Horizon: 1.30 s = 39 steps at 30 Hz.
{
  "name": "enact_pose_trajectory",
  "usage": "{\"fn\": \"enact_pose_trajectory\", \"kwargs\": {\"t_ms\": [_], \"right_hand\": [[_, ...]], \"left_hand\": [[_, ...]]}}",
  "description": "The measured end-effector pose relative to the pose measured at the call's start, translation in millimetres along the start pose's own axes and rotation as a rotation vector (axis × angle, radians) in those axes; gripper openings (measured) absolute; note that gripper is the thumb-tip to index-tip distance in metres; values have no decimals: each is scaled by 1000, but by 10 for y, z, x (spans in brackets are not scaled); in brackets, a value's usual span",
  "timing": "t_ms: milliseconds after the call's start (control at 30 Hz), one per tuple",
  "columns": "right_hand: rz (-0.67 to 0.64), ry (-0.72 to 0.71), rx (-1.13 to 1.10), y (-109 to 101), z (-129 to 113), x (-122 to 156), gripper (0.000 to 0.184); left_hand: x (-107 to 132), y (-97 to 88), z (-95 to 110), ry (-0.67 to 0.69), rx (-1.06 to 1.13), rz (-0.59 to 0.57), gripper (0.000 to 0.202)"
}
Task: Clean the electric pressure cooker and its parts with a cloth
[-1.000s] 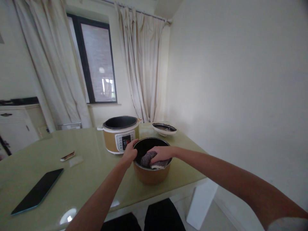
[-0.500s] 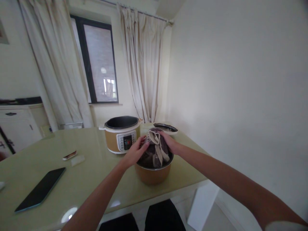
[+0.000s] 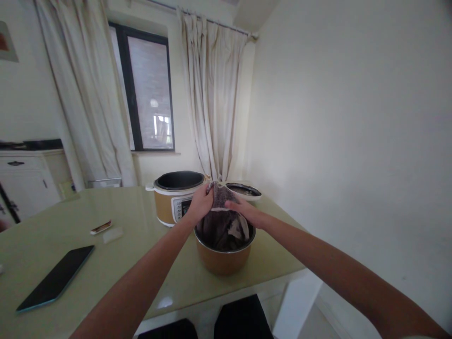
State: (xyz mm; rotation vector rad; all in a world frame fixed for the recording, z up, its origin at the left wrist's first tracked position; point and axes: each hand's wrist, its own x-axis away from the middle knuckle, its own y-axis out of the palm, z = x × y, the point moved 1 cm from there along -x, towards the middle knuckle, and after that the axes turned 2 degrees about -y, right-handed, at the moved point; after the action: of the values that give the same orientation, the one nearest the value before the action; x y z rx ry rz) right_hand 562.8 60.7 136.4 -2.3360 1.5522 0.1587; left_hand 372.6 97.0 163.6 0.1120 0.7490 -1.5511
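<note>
Both my hands hold a grey-brown cloth [image 3: 223, 225] above a copper-coloured inner pot [image 3: 223, 259] that stands near the table's front edge. My left hand [image 3: 200, 203] grips the cloth's upper left part with closed fingers. On the right, my right hand [image 3: 241, 209] pinches the cloth's top edge. The cloth hangs down into the pot and fills most of its mouth.
A rice cooker body [image 3: 175, 195] stands open just behind the pot, with its lid [image 3: 243, 190] lying to the right. On the green table [image 3: 106, 278] lie a dark tablet [image 3: 55, 277] and a small flat object [image 3: 100, 227] at the left. A wall runs close on the right.
The cloth was pressed inside the pot by my right hand while the left held the rim. Both hands have since lifted the cloth and now hold it spread above the pot.
</note>
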Motion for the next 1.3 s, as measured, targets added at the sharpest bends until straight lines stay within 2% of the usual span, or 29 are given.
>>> {"fn": "enact_pose_trajectory", "kwargs": {"t_ms": [67,100,200,233,367,467,567,667,733,833,900,933,1000,1133,1200,1267,1300], "right_hand": [[-1,-127,235,-48,9,-16,94],[24,-158,328,-94,19,-31,91],[139,-163,403,-300,24,-86,50],[168,-152,391,-377,9,-99,41],[240,-133,384,-572,-120,-112,36],[215,-169,414,-519,-220,-102,46],[143,-234,474,-387,-283,-109,57],[205,-252,546,-372,-320,-136,35],[297,-224,524,-451,-333,-151,32],[369,-181,432,-589,-332,-164,35],[417,-157,404,-635,-325,-168,36],[440,-155,405,-638,-322,-170,36],[416,-185,397,-606,-319,-172,37],[232,-254,343,-474,-305,-153,43],[249,-310,458,-413,-298,-126,54],[311,-418,690,-359,-309,-94,73],[330,-475,806,-336,-322,-78,76]], "left_hand": [[-59,-34,111,43,-103,9,27],[-83,-72,151,63,-160,20,28],[-131,-231,206,84,-281,43,33],[-141,-283,208,86,-293,40,35],[-177,-369,209,45,-285,-23,43],[-220,-299,261,2,-314,-35,40],[-253,-206,337,24,-323,-36,33],[-256,-205,337,58,-384,-45,25],[-249,-264,276,78,-408,-98,28],[-239,-355,144,113,-388,-296,35],[-239,-376,73,105,-395,-385,42],[-245,-372,51,89,-407,-383,45],[-267,-342,37,56,-436,-306,51],[-340,-242,132,83,-492,-123,55],[-374,-190,228,127,-502,-90,56],[-396,-145,331,153,-492,-98,55],[-401,-130,377,160,-482,-106,54]]}}
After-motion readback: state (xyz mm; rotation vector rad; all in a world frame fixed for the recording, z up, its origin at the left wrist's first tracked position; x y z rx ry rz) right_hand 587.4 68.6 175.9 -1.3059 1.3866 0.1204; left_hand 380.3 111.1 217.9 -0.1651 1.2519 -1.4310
